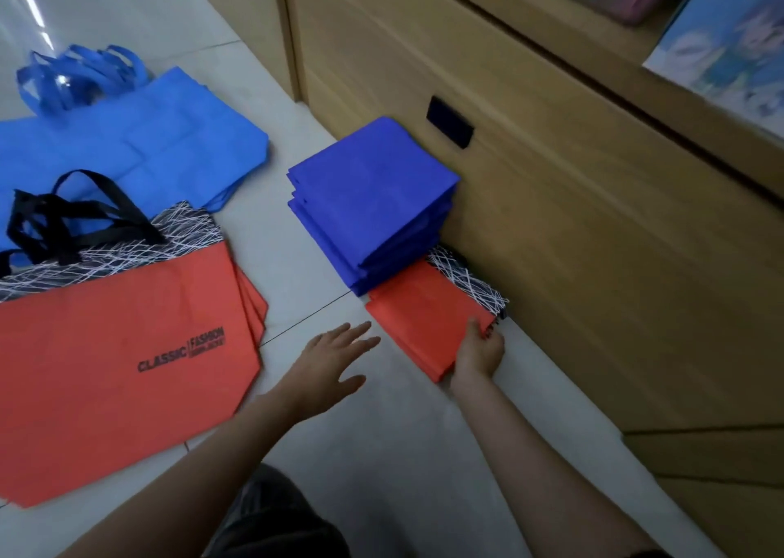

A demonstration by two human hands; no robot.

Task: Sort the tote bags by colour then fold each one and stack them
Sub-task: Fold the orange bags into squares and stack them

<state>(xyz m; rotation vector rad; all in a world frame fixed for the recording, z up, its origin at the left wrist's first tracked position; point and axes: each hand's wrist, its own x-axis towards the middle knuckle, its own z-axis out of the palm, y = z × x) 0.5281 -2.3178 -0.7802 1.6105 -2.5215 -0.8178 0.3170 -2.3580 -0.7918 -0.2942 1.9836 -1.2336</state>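
Right hand [479,351]: fingers curled over the near edge of a folded orange bag [428,320], gripping it on the floor. Left hand [335,362]: open, fingers spread, palm down, just left of the folded orange bag; cannot tell whether it touches the tiles.

Folded orange bag lies against the wooden cabinet [572,218], its black-and-white scribble band toward the cabinet. Touching its far side, a stack of folded dark blue bags [373,196], also against the cabinet.

Well left of the folded orange bag: unfolded orange bags [119,366], printed "CLASSIC FASHION", black handles, piled flat. Beyond them, unfolded light blue bags [127,141] with handles bunched at the far end.
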